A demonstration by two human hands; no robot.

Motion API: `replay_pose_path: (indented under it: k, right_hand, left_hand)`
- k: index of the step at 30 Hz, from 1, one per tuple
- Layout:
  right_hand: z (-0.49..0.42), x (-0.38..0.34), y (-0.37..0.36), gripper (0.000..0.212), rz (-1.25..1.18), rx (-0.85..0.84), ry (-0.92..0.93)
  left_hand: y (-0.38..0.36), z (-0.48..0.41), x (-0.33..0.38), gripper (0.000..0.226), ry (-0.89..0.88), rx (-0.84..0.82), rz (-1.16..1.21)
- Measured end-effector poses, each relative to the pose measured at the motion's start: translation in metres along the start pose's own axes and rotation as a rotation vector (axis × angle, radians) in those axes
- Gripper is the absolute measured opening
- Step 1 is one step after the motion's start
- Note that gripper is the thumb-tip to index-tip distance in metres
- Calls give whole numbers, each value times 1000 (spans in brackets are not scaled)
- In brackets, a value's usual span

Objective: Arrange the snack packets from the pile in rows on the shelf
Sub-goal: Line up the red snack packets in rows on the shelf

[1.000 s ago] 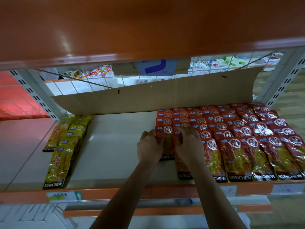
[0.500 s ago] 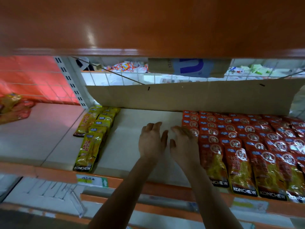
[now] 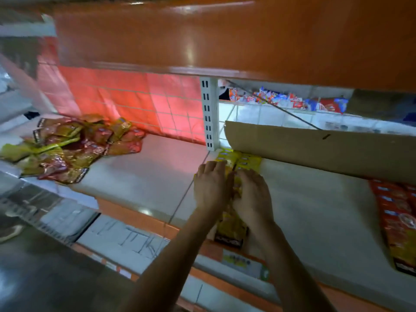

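Note:
A loose pile of yellow and red snack packets (image 3: pixel 67 147) lies at the far left of the white shelf (image 3: pixel 144 176). A row of yellow packets (image 3: pixel 239 159) runs from the cardboard sheet to the shelf's front edge. My left hand (image 3: pixel 210 188) and my right hand (image 3: pixel 253 195) both rest on top of this yellow row, side by side, fingers pointing to the back. They cover the middle of the row. Rows of red packets (image 3: pixel 396 212) lie at the right edge. The picture is blurred by motion.
A brown cardboard sheet (image 3: pixel 315 149) leans along the back of the shelf. A white slotted upright (image 3: pixel 208 113) stands behind the yellow row. An orange shelf (image 3: pixel 225 37) hangs low overhead. Bare white shelf lies between the yellow and red rows.
Both hands have left the red rows and moved left across the shelf onto the yellow row. The view has swung left, and the loose pile has come into sight.

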State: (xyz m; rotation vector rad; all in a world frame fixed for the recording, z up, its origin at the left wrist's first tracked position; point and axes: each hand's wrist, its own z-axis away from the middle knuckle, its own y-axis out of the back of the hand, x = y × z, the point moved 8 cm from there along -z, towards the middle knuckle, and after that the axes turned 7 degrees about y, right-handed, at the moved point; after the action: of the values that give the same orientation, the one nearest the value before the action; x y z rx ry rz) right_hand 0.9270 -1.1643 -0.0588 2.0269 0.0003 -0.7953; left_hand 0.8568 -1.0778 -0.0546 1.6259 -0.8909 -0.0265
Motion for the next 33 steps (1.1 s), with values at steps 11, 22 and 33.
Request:
replay_pose_path:
  k: [11, 22, 33]
  right_hand:
    - [-64, -120, -135, 56, 16, -128, 52]
    - [-119, -180, -221, 29, 86, -257, 34]
    - [-171, -240, -291, 42, 8, -371, 113]
  left_hand:
    - [48, -72, -166, 48, 97, 8, -119]
    - [78, -127, -294, 50, 311, 8, -172]
    - [99, -155, -386, 44, 544, -25, -351]
